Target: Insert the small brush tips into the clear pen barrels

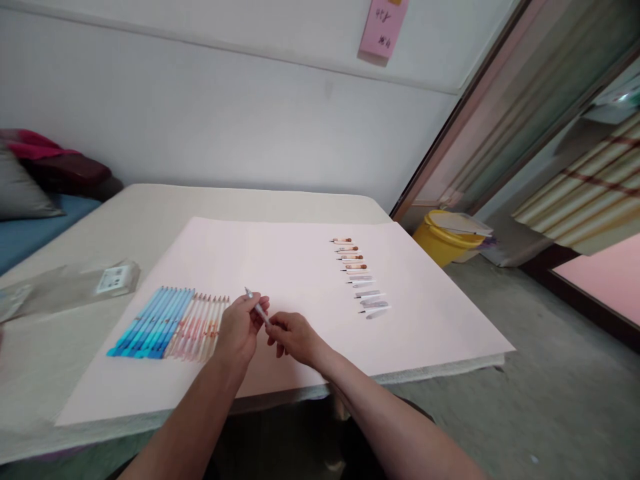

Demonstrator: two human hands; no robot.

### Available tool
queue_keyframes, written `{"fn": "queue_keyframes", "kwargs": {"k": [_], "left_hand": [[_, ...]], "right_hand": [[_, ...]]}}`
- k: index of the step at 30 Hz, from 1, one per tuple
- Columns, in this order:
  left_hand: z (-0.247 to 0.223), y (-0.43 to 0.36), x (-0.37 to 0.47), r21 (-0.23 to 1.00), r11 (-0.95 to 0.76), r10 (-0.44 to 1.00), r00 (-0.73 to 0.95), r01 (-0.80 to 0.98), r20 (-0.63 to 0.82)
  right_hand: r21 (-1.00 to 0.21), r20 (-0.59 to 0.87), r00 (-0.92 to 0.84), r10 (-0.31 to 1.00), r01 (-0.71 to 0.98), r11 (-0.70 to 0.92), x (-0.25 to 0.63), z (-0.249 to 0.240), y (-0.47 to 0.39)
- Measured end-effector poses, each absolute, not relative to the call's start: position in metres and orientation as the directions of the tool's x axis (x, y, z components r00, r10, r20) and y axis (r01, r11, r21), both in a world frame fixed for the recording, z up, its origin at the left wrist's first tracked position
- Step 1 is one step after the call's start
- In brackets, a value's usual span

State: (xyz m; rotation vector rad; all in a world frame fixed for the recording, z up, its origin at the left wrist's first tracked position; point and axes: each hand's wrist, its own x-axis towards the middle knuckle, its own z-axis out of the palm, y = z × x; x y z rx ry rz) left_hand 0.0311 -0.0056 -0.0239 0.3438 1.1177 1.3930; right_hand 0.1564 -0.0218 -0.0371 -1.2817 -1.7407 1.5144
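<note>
A light grey pen (259, 309) slants between my two hands, above the pale pink sheet (295, 260). My left hand (243, 321) is closed around its upper part. At its lower end, the fingers of my right hand (293, 337) pinch it. Left of my hands lies a row of blue pens (153, 323), side by side with a row of pink and cream pens (197, 327). On the right part of the sheet, several short pen refills with brown-patterned pieces (356, 267) and grey-white pieces (373, 305) form a column.
A clear plastic bag with a white label (113, 279) lies on the table's left side. Beyond the right edge, a yellow bucket (440, 241) stands on the floor. A white wall with a pink note (384, 30) rises behind the table (260, 203).
</note>
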Motion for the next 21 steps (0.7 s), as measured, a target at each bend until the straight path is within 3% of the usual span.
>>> {"fn": "queue_keyframes", "kwargs": {"k": [21], "left_hand": [[-0.0262,-0.0055,0.0311,0.770,0.215,0.892,-0.200,-0.601,-0.406]], "right_hand": [[-0.943,-0.220,-0.432,0.875,0.324,-0.076,0.1555,-0.0401,-0.0216]]}}
